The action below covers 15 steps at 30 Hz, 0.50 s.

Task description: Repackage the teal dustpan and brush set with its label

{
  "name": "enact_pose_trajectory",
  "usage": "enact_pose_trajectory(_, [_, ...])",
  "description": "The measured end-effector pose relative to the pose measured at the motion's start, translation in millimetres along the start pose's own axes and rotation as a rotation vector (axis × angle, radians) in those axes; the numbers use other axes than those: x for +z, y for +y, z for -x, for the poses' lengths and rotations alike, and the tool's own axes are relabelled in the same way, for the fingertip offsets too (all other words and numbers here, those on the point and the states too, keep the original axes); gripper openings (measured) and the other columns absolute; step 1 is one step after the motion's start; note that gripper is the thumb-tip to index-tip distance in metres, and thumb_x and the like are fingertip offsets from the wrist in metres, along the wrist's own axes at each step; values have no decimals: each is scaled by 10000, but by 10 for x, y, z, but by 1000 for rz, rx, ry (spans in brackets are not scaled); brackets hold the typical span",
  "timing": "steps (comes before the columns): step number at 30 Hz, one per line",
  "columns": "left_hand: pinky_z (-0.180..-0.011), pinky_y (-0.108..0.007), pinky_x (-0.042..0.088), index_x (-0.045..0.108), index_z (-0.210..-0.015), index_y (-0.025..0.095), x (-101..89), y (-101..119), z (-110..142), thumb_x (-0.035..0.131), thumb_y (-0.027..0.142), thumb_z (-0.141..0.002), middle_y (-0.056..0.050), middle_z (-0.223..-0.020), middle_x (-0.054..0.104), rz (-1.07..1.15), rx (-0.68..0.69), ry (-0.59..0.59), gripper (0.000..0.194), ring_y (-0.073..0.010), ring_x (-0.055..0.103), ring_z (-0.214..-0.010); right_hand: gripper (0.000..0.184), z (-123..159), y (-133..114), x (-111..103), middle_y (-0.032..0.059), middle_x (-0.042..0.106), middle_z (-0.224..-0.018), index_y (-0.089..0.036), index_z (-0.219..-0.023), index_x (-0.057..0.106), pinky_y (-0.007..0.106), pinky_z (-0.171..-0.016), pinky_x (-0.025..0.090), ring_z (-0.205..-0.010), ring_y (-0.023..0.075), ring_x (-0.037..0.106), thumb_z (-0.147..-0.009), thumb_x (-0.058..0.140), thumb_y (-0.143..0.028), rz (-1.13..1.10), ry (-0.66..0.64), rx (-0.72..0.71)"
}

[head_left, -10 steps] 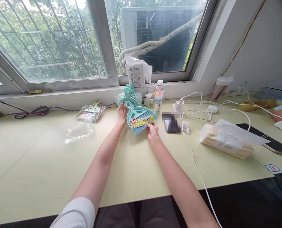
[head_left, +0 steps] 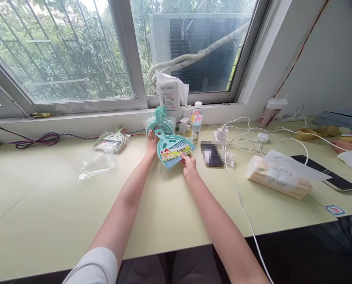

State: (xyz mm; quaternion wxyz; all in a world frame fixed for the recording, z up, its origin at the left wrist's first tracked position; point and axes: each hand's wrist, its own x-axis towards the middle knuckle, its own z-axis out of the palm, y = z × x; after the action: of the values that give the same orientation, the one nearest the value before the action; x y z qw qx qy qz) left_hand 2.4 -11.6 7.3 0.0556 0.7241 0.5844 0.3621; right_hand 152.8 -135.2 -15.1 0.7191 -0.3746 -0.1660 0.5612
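Note:
A mint-green dustpan (head_left: pixel 176 139) with a blue-bristled brush (head_left: pixel 173 162) set in it is tilted up over the table. My right hand (head_left: pixel 189 165) pinches its lower right side, thumb on the printed yellow label (head_left: pixel 176 152). Just behind it, a stack of similar mint-green dustpans (head_left: pixel 159 125) in clear wrapping leans near the window sill. My left hand (head_left: pixel 152 143) is at the front left of that stack, beside the held dustpan's handle. Its fingers are curled, and what they grip is partly hidden.
Left on the table are a plastic-wrapped set (head_left: pixel 112 142), a clear bag (head_left: pixel 97 165) and bundled cable (head_left: pixel 45 140). To the right stand a bottle (head_left: pixel 195 126), a blurred phone (head_left: pixel 212 154), white chargers (head_left: pixel 221 134), a tissue pack (head_left: pixel 278 177) and a lidded cup (head_left: pixel 272 113).
The view has shifted slightly. Both hands stay almost where they were, with the dustpan still in my right hand.

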Motion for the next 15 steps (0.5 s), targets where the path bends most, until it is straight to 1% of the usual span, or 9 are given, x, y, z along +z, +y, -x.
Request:
enact_pose_trajectory(2, [-1028,-529,264,350,-1400,203,6,-24,33,463,356,-877,-200,-1427,248,-18,14,63,556,-379,208,-1336,261,-10,3,-1,11,721,-851,-189,-851,623,267,-705,580,-785,162,680,-614,701,-112,9,-9,-2])
enact_pose_trajectory(3, [-1034,-521,263,359,-1390,206,11,-43,53,462,361,-879,-191,-1431,247,-18,31,75,544,-371,229,-1329,260,-16,5,-2,12,721,-845,-190,-848,621,270,-703,581,-786,164,681,-613,703,-115,18,-13,-1])
enact_pose_trajectory(6, [-1048,-478,277,382,-1348,218,17,-123,113,492,366,-865,-158,-1437,255,-19,77,60,516,-334,270,-1319,270,-37,11,-9,11,720,-827,-196,-849,615,277,-697,585,-783,168,684,-609,709,-115,29,-18,1])
enact_pose_trajectory(9, [-1040,-444,311,366,-1339,223,-9,-211,147,543,317,-833,-151,-1423,273,-44,85,56,544,-309,310,-1313,279,-47,11,-13,10,722,-842,-195,-856,619,268,-696,584,-790,164,684,-607,709,-104,0,-10,2])
enact_pose_trajectory(11, [-1037,-440,326,362,-1340,218,-47,-253,147,545,276,-825,-152,-1419,279,-39,89,59,550,-303,321,-1316,279,-46,10,-13,10,723,-852,-192,-855,621,258,-690,584,-799,159,682,-607,708,-98,-17,-5,6])
enact_pose_trajectory(13, [-1062,-433,310,427,-1292,210,-96,-263,140,514,271,-841,-142,-1419,289,16,87,83,463,-289,316,-1329,285,-42,8,-11,8,723,-846,-192,-859,620,257,-685,586,-794,158,682,-607,711,-94,-23,-3,12])
enact_pose_trajectory(15, [-1085,-418,293,521,-1191,200,-152,-233,161,444,324,-883,-129,-1390,352,177,37,115,341,-266,332,-1326,289,-38,5,-8,4,722,-829,-191,-864,619,262,-685,588,-770,156,683,-611,715,-91,-23,-8,21])
